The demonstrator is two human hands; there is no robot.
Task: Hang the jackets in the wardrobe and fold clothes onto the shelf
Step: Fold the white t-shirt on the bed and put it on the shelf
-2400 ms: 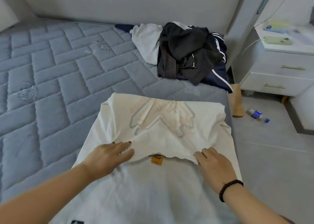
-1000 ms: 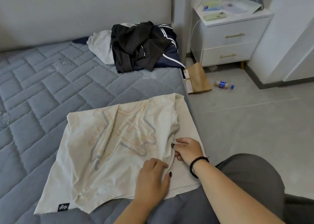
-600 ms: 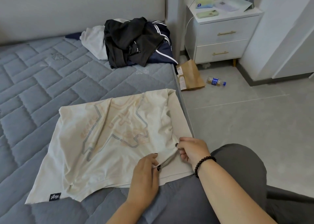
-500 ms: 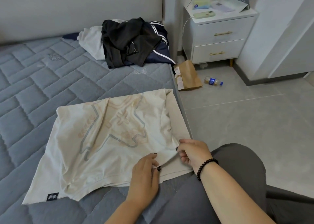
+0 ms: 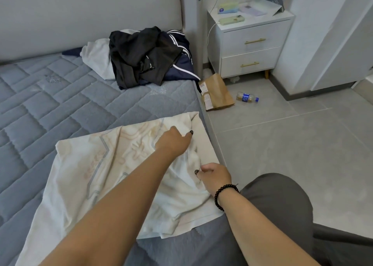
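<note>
The person is sitting at the edge of the bed and is folding the cream shirt, which is lying flat on the mattress near the bed's right side. Half a second ago both hands were together at the near right edge. Now the left hand is reaching further up along that edge, and its fingers are curling into the cloth there. The right hand is still pinching the edge lower down. I think she is preparing the next fold. The dark jackets are still waiting in a heap by the headboard.
</note>
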